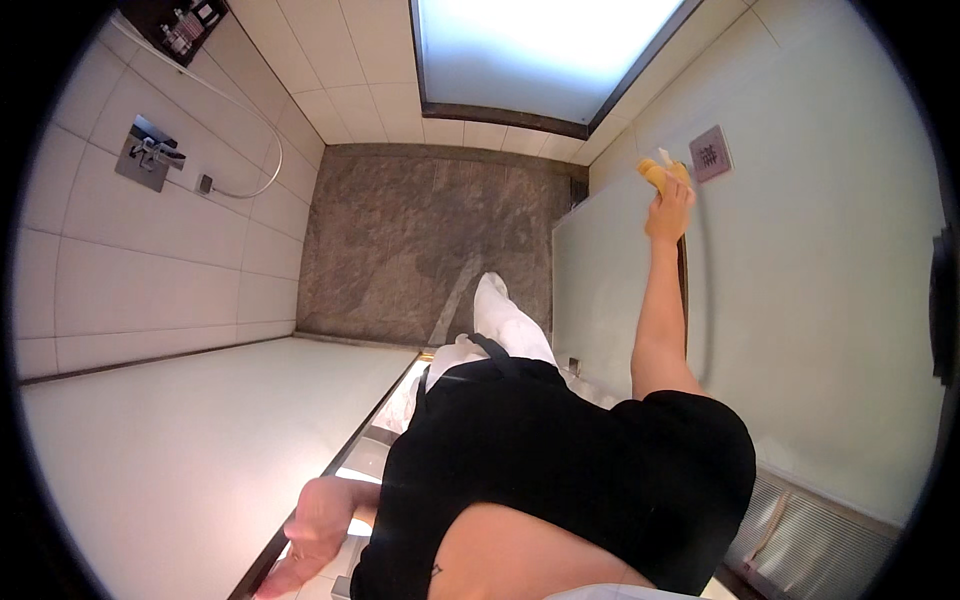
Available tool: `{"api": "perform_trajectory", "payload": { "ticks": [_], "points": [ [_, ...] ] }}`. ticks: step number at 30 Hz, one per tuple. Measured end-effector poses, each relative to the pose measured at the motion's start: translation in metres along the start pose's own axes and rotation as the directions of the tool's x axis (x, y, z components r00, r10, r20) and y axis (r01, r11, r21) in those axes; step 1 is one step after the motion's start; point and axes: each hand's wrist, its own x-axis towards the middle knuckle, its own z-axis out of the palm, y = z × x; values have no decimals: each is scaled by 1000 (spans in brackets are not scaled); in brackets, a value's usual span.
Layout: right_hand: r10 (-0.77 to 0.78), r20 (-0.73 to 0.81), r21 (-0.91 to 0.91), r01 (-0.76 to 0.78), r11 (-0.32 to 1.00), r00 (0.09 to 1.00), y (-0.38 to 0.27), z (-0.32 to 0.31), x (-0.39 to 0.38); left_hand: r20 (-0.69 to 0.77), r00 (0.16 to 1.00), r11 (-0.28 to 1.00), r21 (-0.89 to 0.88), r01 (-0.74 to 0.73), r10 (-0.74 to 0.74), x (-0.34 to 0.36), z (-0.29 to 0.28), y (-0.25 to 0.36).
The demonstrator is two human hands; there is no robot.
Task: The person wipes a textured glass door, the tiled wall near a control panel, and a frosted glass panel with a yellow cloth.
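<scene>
My right hand [672,205] is closed on a yellow cloth-like item [652,172] with a small pale part, held up at the frosted glass panel on the right [830,300], beside a small pink square sign [711,153]. My left hand [318,525] is low at the lower left, against the dark-framed edge of another pale panel [170,440]; I cannot make out clearly how its fingers are set. My white-clad leg and foot [500,315] extend over the dark stone floor [400,240].
A tiled wall [140,270] on the left carries a chrome fixture [145,150], a pale hose [270,150] and a dark shelf with bottles [185,25]. A lit frosted window [530,55] is at the far end. A mesh panel [800,530] shows at the lower right.
</scene>
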Motion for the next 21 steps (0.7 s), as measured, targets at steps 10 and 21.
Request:
{"api": "perform_trajectory", "payload": {
  "ticks": [10,21],
  "points": [
    [130,61,-141,-120,983,990,5,9,-12,7,995,971,-217,103,-104,-83,116,22],
    [535,-30,295,-504,812,844,-21,3,1,714,680,642,-603,474,169,-198,308,225]
  ]
}}
